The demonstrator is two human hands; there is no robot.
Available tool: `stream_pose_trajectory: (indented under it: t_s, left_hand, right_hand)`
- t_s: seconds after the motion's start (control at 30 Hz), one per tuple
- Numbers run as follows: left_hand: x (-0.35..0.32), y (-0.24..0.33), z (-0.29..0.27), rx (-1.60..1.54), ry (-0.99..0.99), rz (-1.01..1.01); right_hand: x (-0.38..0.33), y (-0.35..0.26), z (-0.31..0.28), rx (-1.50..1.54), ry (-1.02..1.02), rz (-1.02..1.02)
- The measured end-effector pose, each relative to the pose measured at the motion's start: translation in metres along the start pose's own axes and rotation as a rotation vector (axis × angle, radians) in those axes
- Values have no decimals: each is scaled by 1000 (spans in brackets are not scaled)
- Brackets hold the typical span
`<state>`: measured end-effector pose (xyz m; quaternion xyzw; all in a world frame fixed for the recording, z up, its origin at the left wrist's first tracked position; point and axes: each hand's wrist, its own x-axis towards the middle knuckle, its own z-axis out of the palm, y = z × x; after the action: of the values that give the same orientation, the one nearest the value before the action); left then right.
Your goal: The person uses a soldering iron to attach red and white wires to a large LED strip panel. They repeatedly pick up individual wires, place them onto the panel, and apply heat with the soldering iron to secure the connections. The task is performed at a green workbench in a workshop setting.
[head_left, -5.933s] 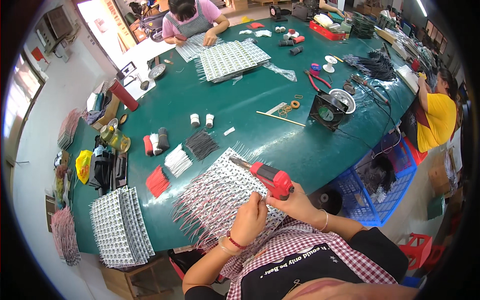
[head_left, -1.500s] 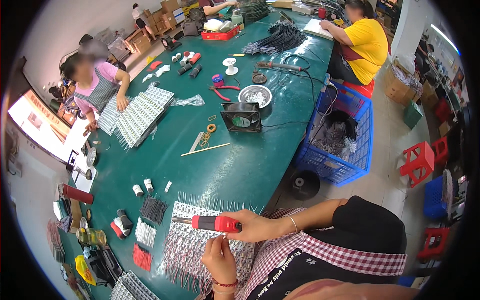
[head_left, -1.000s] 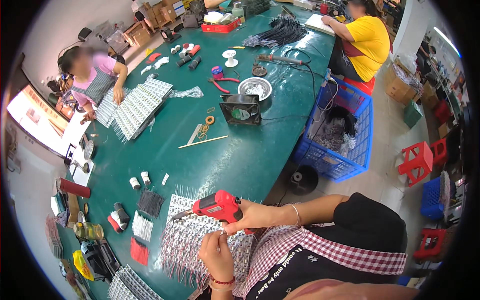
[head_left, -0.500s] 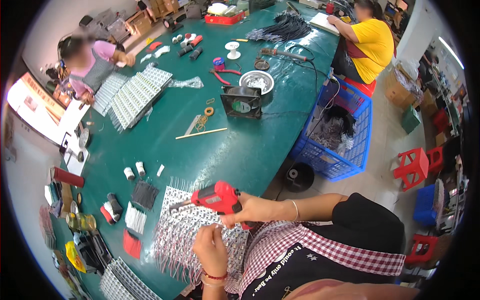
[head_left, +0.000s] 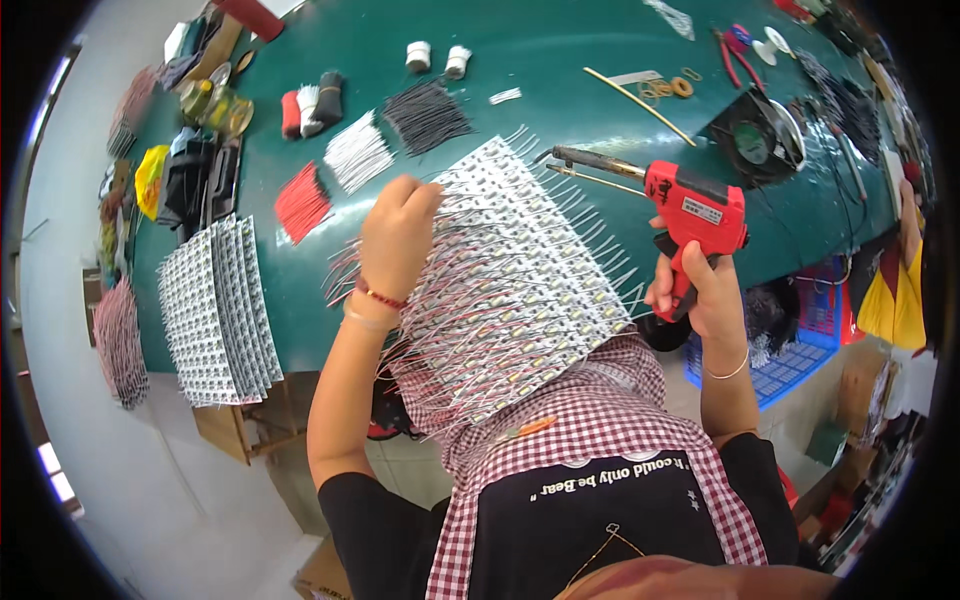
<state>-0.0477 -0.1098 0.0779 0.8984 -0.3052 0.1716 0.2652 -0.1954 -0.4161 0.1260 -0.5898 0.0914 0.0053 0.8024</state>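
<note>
A white panel of small LED modules (head_left: 520, 270) with red and white wires sticking out of its edges lies on the near edge of the green table (head_left: 560, 60) and over my lap. My left hand (head_left: 398, 235) rests on the panel's upper left part, fingers curled and pinched on something small there. My right hand (head_left: 700, 295) grips the handle of a red soldering gun (head_left: 690, 210), held off the panel's right edge; its dark tip (head_left: 565, 155) points left, just above the panel's far corner.
Bundles of cut red, white and black wires (head_left: 360, 155) lie beyond the panel. Stacked panels (head_left: 215, 310) sit at the left table edge. A black fan (head_left: 755, 140), pliers and rolls lie at right. A person in yellow (head_left: 900, 270) is at the far right, beside a blue crate (head_left: 790, 360).
My head has turned left and down, so the panel fills the view. The soldering gun has gone from over the panel to its right side, and my left hand has moved up the panel.
</note>
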Motion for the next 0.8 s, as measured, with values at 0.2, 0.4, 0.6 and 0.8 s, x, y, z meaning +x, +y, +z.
stream_pose_trajectory:
  t_s: [0.2, 0.4, 0.6, 0.8]
  left_hand:
    - [7, -29, 13, 27, -31, 223]
    - [16, -43, 26, -22, -105, 288]
    - [16, -49, 32, -32, -125, 296]
    - [17, -50, 29, 6, -153, 308]
  right_hand:
    - [36, 6, 32, -39, -2, 114]
    - [63, 19, 55, -190, -12, 165]
    - [64, 31, 64, -280, 25, 204]
    - [61, 33, 68, -270, 47, 211]
